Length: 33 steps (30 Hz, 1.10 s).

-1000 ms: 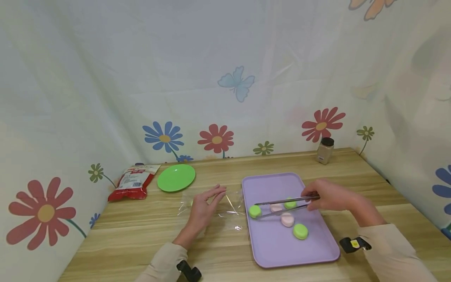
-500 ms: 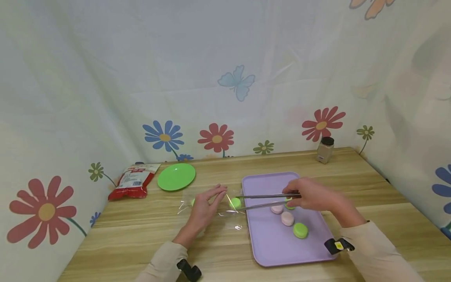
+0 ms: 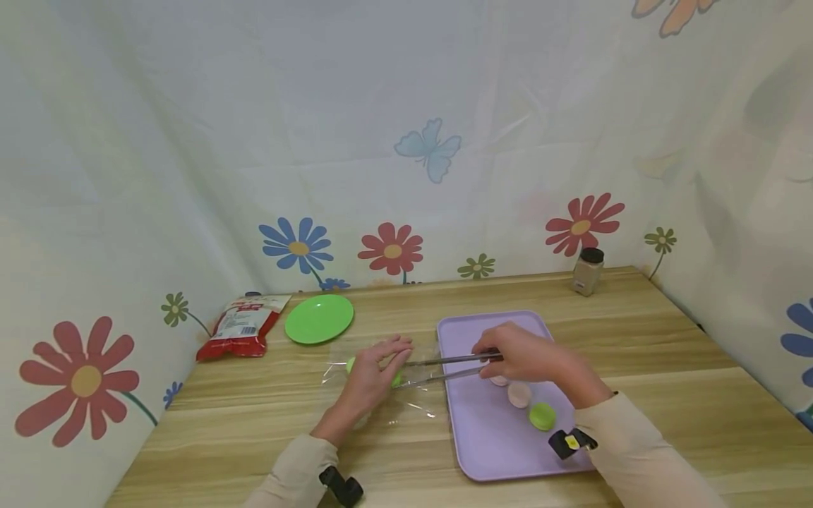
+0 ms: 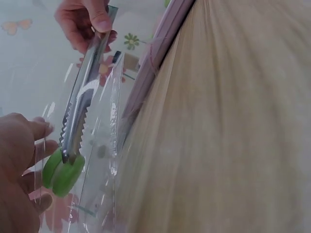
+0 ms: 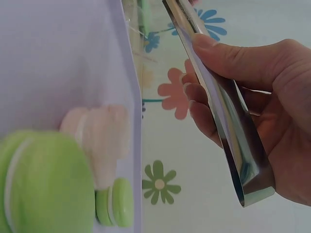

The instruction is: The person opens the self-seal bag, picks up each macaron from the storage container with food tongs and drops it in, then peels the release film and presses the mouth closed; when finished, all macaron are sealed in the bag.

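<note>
My left hand grips the clear plastic bag by its edge, left of the lilac tray. A pair of metal tongs is held in my right hand, over the tray's left side. The toothed tong tips reach inside the bag, at a green macaron near my left fingers. In the head view my left hand partly hides that macaron. Another green macaron shows left of the hand, in or under the film. Pink macarons and green ones lie on the tray.
A green plate lies at the back left, beside a red-and-white packet. At the back right stands a jar with a black lid. Floral cloth hangs behind the wooden table.
My right hand has moved left with the tongs, carrying a green macaron from the tray's left edge into the bag. The left hand has stayed nearly in place.
</note>
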### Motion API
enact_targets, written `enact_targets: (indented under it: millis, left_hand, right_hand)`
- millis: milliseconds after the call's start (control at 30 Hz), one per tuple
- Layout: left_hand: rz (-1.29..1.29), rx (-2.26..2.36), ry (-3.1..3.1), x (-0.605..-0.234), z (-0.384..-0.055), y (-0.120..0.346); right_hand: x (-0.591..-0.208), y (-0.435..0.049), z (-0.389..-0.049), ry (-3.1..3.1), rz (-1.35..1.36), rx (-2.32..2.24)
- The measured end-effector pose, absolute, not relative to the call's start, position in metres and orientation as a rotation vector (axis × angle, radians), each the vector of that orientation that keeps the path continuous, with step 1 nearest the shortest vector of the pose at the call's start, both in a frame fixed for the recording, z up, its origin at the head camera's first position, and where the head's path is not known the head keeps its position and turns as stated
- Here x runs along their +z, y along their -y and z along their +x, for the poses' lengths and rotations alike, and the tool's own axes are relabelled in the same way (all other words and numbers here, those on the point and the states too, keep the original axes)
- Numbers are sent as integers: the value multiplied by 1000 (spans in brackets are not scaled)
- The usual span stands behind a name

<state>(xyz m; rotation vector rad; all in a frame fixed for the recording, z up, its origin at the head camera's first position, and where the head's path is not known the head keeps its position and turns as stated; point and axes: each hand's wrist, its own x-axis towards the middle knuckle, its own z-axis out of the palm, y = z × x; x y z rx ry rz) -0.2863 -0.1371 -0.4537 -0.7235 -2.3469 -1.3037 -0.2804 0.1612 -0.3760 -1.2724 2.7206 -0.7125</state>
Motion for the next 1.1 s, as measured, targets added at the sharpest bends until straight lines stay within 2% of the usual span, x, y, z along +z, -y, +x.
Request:
enact_targets:
  millis: [800, 1100]
  left_hand:
    - [-716, -1292, 2367, -451, -281, 131]
    - [-682, -1318, 2384, -452, -282, 130]
  right_hand:
    - [-389, -111, -282, -2706, -1439, -650]
    - [-396, -97, -285, -2665, -1411, -659]
